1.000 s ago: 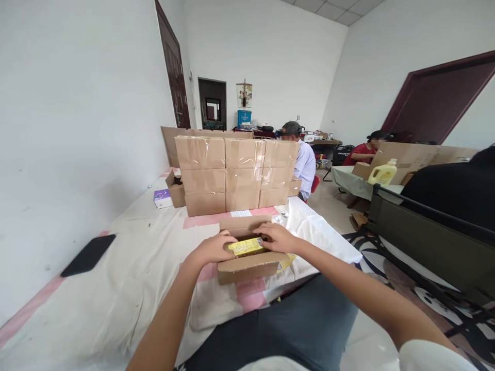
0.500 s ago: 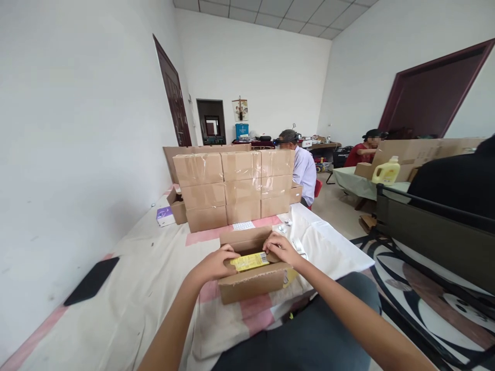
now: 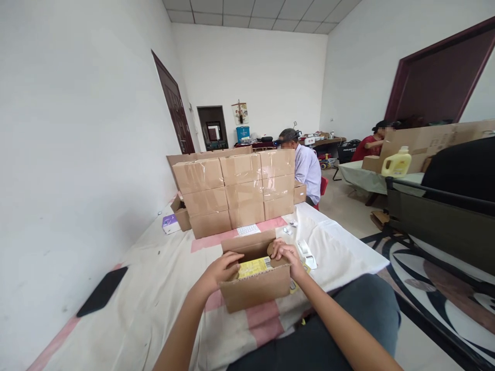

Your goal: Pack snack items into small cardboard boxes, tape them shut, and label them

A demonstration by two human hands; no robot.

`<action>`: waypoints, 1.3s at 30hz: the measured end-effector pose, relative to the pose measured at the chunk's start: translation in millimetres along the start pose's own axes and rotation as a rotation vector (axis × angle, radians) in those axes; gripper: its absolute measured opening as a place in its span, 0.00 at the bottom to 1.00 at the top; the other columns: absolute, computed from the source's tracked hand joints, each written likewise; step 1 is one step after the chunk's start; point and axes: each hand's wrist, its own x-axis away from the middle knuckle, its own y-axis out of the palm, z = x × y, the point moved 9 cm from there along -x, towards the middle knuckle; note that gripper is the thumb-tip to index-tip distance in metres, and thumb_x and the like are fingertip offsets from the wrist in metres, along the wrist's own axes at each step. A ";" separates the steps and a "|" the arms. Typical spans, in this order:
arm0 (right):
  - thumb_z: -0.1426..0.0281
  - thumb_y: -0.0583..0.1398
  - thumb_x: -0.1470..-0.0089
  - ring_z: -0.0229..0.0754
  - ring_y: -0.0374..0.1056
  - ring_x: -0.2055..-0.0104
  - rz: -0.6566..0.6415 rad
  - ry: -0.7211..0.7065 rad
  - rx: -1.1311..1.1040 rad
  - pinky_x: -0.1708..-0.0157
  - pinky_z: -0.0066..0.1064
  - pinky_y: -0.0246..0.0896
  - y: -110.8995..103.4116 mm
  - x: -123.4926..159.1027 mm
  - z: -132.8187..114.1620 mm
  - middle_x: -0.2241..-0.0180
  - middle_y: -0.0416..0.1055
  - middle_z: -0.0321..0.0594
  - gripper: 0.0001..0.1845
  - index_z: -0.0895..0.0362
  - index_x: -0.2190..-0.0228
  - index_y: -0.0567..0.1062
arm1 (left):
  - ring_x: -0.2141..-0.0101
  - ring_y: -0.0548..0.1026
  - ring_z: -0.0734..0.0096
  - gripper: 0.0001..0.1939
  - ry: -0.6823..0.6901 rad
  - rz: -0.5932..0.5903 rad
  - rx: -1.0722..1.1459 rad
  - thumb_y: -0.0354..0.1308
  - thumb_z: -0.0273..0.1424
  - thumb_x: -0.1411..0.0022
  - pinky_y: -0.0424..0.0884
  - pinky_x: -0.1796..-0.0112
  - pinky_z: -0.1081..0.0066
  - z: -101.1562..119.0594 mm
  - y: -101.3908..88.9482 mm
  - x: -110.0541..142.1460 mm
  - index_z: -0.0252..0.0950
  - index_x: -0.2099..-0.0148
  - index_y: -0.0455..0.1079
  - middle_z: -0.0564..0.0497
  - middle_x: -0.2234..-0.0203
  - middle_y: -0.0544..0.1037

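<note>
An open cardboard box (image 3: 257,292) stands in front of me on the cloth-covered table. Inside lies a yellow printed carton (image 3: 254,268) with a barcode at its right end; the front wall hides its lower part. My left hand (image 3: 223,269) is closed over the left side of the cardboard box, fingers bent inward by the carton's left end. At the other end, my right hand (image 3: 286,256) grips the right side and its flap, with fingers curled over the edge. A white tape dispenser (image 3: 307,254) lies just beyond my right hand.
Taped cardboard boxes (image 3: 243,188) form a stacked wall behind the open one. A white sheet of labels (image 3: 248,230) lies before them. To the left are a purple-and-white box (image 3: 170,224) and a black tablet-like slab (image 3: 102,291). A person (image 3: 307,167) sits behind the stack.
My view has shifted slightly. The yellow carton shows less above the front wall, and my right hand's fingers have moved onto the right flap. More of the tape dispenser is visible.
</note>
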 end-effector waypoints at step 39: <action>0.74 0.55 0.54 0.47 0.64 0.40 0.225 0.040 -0.063 0.44 0.41 0.63 -13.4 10.5 4.3 0.45 0.65 0.43 0.28 0.48 0.49 0.70 | 0.37 0.63 0.52 0.13 -0.097 0.476 0.304 0.51 0.35 0.44 0.60 0.37 0.53 -25.3 -5.5 36.2 0.39 0.60 0.74 0.45 0.41 0.67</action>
